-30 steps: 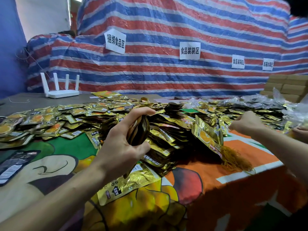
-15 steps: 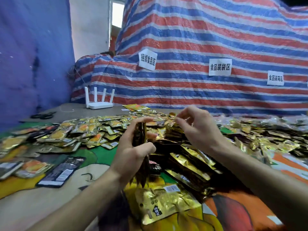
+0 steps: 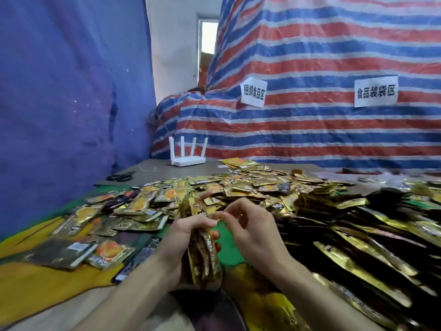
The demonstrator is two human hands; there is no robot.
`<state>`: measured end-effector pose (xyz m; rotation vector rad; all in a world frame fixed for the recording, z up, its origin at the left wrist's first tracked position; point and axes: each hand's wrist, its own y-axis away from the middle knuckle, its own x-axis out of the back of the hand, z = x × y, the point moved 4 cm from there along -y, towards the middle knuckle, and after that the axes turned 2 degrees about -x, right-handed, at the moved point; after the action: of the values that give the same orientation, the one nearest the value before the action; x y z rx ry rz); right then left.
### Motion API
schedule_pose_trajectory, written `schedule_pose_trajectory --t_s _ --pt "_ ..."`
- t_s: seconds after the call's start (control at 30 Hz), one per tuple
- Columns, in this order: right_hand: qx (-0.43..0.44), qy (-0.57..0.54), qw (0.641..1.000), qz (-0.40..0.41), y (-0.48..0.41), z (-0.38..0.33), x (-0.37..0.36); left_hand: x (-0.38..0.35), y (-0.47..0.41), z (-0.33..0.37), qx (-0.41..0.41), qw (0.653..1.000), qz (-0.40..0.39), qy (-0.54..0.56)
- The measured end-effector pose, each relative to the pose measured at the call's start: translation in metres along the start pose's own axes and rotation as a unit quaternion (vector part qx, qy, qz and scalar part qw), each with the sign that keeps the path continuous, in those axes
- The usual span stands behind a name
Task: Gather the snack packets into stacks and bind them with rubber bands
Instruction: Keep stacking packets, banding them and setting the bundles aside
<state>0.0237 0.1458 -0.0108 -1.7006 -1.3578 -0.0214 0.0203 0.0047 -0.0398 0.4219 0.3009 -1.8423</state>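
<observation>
My left hand [image 3: 183, 242] grips an upright stack of gold snack packets [image 3: 204, 256] just above the table's near edge. My right hand [image 3: 250, 231] is right beside the stack's top, fingers curled, its fingertips pinching at the upper edge of the packets; whether a rubber band is between them is too small to tell. A wide heap of loose gold and orange packets [image 3: 238, 187] spreads over the table behind both hands. Dark and gold packets [image 3: 370, 235] lie in overlapping rows to the right.
A white router [image 3: 187, 154] with several antennas stands at the table's back. Black scissors [image 3: 120, 176] lie at the back left. A blue sheet hangs on the left, a striped tarp with paper labels [image 3: 253, 91] behind. A colourful cloth [image 3: 47, 278] covers the table.
My right hand came back from the far right of the heap to the top of the stack. The view swung left. My left hand kept hold of the stack.
</observation>
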Motion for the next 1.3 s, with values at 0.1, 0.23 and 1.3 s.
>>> schedule_pose_trajectory --t_s 0.1,0.23,1.3 --pt "-0.024 0.003 0.999 -0.029 0.0 0.009 -0.006 0.005 -0.008 -0.003 -0.016 1.0 0.0 -0.003" --pt "-0.03 -0.015 0.999 -0.04 0.003 0.012 -0.007 0.008 -0.012 -0.006 -0.024 0.999 -0.018 0.012" --pt "-0.074 -0.178 0.981 0.02 0.012 0.01 0.013 0.006 -0.006 -0.002 -0.01 0.984 -0.169 0.052"
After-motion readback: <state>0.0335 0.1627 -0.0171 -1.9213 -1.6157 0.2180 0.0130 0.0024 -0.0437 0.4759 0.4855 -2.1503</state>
